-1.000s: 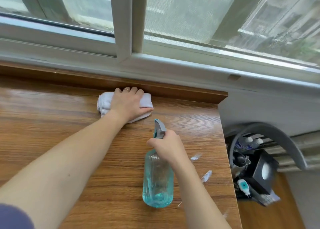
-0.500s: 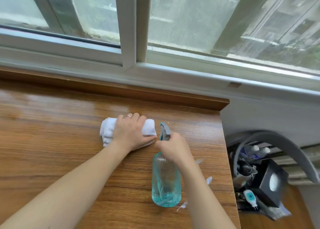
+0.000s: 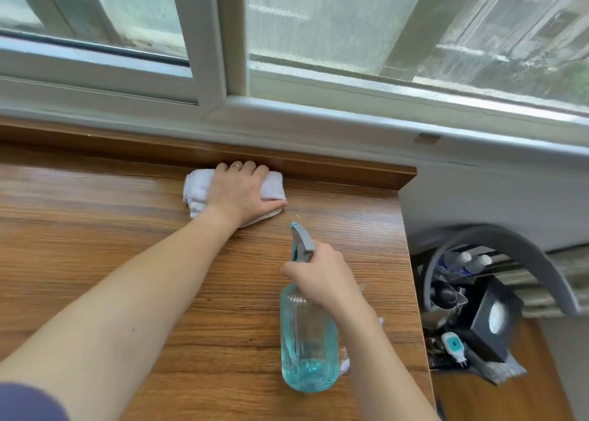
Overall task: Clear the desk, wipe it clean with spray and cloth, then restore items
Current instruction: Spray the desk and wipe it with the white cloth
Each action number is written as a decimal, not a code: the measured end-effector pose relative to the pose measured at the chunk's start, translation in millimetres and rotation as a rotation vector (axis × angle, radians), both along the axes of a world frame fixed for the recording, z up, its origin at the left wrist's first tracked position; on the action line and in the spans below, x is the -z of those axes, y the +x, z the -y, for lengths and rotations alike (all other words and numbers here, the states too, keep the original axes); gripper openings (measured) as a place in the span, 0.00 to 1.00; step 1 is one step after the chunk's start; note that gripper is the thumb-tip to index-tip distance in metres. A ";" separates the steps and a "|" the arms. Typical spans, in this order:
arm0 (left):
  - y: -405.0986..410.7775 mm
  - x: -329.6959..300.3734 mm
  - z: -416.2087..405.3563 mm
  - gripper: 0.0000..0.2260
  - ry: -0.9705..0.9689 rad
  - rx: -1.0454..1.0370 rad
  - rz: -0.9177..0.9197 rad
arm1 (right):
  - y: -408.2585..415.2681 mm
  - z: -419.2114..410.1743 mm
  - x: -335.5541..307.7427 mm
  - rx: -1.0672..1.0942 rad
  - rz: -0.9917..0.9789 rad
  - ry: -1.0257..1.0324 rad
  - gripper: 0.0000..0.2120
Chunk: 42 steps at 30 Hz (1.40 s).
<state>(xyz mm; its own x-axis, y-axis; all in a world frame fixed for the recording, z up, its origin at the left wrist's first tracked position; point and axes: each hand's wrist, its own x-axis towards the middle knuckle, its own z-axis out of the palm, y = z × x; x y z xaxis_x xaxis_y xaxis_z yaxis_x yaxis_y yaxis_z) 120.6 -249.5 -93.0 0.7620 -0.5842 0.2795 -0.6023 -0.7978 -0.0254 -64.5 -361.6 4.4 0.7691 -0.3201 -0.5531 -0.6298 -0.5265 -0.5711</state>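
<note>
No legible text anywhere.

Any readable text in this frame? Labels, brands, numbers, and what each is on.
None legible.
Spray bottle: clear ribbed body, no label in view.
Cloth: plain white, no print.
Two small bottles in the chair beside the desk: dark labels, too blurred to read.
Black box: round light patch on its face, no readable writing.
White and teal gadget: teal patch, too small to read.

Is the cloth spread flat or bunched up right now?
Bunched. The white cloth sits in thick folds under the left hand, bulging out on both sides.
</note>
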 end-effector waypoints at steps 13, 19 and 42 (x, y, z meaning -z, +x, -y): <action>-85.6 0.8 -18.2 0.32 -0.028 -0.020 -0.040 | -6.6 23.9 -10.0 0.094 -0.016 0.000 0.08; -78.9 2.8 -15.7 0.34 -0.003 0.002 -0.021 | -4.0 30.3 -6.3 0.073 -0.022 0.009 0.12; -70.6 -7.9 0.0 0.34 0.045 -0.047 -0.042 | -36.8 50.2 -2.3 -0.042 0.019 0.003 0.14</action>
